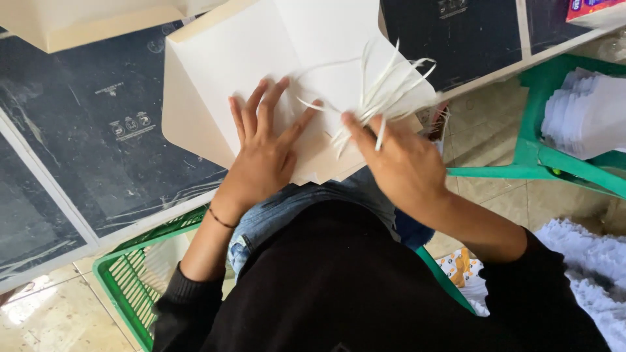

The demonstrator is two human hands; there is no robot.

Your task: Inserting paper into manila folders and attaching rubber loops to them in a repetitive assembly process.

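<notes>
A folded white paper piece (261, 58) with cream-coloured flaps lies on a dark tabletop (78, 130) in front of me. My left hand (264, 146) presses flat on it, fingers spread. My right hand (398, 163) grips a bundle of thin white paper strips (385, 91) that fan upward over the right part of the paper. A thin dark band circles my left wrist.
A green plastic basket (124, 280) sits on the tiled floor at lower left. A green stool (554, 156) at right carries a stack of white papers (587, 111). More white paper (587, 261) is heaped at lower right. Another cream sheet (85, 23) lies top left.
</notes>
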